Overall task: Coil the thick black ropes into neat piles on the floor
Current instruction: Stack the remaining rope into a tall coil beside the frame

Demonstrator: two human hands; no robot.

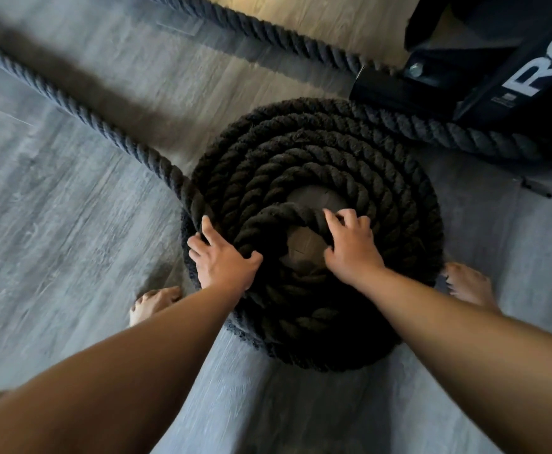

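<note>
Rope coil being steadied under both hands

Coil (300, 152) of thick black rope is sitting on the grey wood-grain floor (55, 224) in the middle of the view, its turns spiralling in and stacking up around a small bare patch of floor at the centre. The left hand (223, 260) is lying on the outer turns at the coil's 8 o'clock, fingers spread wide, index finger straight and thumb splayed inward. It is pressing on the rope rather than clasping it. The right hand (350, 244) is reaching over the central hole, and its fingers are curling over the innermost strand, which is arching across the hole, so this hand is gripping that strand.

A loose length of rope (71, 103) is leaving the coil at 9 o'clock and stretching away toward 10 o'clock, blurring as it goes. Another length (448, 132) is running off the coil at 2 o'clock toward 3 o'clock, passing beside a black metal frame (497, 70) with white lettering that is filling the 1 o'clock corner. A third stretch of rope (268, 31) is crossing the floor at 12 o'clock and ending at that frame.

The person's bare feet are standing on either side of the coil, the left foot (153, 303) at 8 o'clock and the right foot (467, 283) at 4 o'clock, both just beside its rim.
</note>
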